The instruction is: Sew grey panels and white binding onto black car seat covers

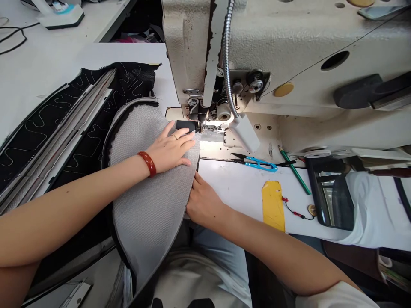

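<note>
My left hand (170, 147) lies flat, fingers spread, on a curved grey mesh fabric piece (144, 205) just left of the sewing machine's presser foot (205, 126). A red bangle sits on that wrist. My right hand (202, 201) grips the fabric's right edge from below, fingers tucked under the cloth. The fabric has a black trimmed border and drapes off the table toward my lap. The needle area is lit by the machine lamp.
The white sewing machine (289, 51) fills the upper right. Blue thread snips (260, 164), a green pencil (294, 171), a yellow tag (272, 205) and a black tray (334, 201) lie right of the needle. Black quilted fabric (64, 128) lies at left.
</note>
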{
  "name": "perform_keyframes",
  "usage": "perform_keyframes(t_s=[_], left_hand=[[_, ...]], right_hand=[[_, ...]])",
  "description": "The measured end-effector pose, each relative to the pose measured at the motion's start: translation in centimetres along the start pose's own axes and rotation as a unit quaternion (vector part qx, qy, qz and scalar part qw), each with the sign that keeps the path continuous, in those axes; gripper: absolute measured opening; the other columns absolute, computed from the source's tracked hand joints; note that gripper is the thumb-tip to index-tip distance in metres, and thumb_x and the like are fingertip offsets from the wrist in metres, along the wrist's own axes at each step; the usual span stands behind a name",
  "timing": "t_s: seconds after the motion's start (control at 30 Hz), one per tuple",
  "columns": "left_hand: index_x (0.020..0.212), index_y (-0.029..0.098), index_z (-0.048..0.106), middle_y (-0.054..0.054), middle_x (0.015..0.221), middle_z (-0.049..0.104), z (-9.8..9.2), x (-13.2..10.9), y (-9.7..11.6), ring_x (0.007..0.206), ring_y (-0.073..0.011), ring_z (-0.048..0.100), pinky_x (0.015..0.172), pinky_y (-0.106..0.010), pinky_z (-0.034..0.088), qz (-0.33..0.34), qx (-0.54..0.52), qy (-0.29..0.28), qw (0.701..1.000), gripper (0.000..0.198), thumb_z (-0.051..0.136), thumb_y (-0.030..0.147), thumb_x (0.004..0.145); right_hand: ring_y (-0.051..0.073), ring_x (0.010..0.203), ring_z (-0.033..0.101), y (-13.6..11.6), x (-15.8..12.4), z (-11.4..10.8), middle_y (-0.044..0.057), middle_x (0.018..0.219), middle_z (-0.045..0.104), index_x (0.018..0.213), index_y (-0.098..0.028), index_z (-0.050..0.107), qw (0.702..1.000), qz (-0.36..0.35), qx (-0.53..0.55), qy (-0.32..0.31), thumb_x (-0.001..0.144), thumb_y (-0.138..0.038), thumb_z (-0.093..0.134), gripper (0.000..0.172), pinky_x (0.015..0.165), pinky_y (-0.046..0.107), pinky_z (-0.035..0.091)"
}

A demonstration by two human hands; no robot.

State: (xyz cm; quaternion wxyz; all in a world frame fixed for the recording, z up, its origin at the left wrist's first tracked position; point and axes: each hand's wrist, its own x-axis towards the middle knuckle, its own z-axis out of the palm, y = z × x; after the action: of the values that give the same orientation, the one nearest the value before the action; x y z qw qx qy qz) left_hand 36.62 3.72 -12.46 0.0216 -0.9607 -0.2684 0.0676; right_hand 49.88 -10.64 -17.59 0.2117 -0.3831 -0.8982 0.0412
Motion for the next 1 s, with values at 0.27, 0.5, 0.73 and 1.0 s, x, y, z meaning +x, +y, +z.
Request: perform_keyframes(t_s=[0.27,0.5,0.73,1.0], left_hand=[[0.132,0.013,0.057,-0.014,0.142,0.054,-0.1,-0.8,0.7,0.129,-0.0307,0.051,0.116,-0.045,0.033,0.021,-0.002,0.000,1.000,0.060,0.062,0.053,0.087],[0.137,0.016,0.055,-0.012,0.147,0.051,0.6,-0.6,0.5,0.137,-0.0296,0.045,0.120,-0.046,0.027,-0.006,-0.033,0.012,0.999,0.062,0.059,0.055,0.088],[0.139,0.011,0.051,-0.013,0.151,0.046,0.9,2.3,-1.5,0.144,-0.0284,0.035,0.120,-0.042,0.026,-0.039,-0.045,0.008,0.998,0.062,0.058,0.050,0.091],[0.115,0.013,0.065,-0.015,0.125,0.062,0.2,2.1,0.5,0.121,-0.0309,0.053,0.103,-0.045,0.044,-0.080,-0.013,0.028,0.996,0.033,0.054,0.036,0.094]], right_hand=[[0.023,0.075,0.060,-1.1,-0.9,-0.6,0.011,0.072,0.068,0.083,-0.016,0.075,0.997,-0.062,-0.041,-0.006,0.087,-0.010,0.055,0.021,0.087,0.048,0.049],[0.024,0.076,0.061,-0.6,-0.2,-1.2,0.011,0.072,0.069,0.084,-0.015,0.076,0.996,-0.062,-0.047,-0.037,0.085,-0.007,0.055,0.022,0.083,0.044,0.050],[0.023,0.078,0.060,2.8,1.5,-0.7,0.009,0.073,0.070,0.083,-0.015,0.075,0.995,-0.038,-0.072,-0.057,0.086,-0.002,0.052,0.027,0.083,0.040,0.051],[0.021,0.077,0.058,2.8,1.0,-0.4,0.009,0.075,0.069,0.080,-0.014,0.073,0.994,-0.066,-0.085,0.029,0.091,-0.006,0.048,0.029,0.085,0.042,0.051]])
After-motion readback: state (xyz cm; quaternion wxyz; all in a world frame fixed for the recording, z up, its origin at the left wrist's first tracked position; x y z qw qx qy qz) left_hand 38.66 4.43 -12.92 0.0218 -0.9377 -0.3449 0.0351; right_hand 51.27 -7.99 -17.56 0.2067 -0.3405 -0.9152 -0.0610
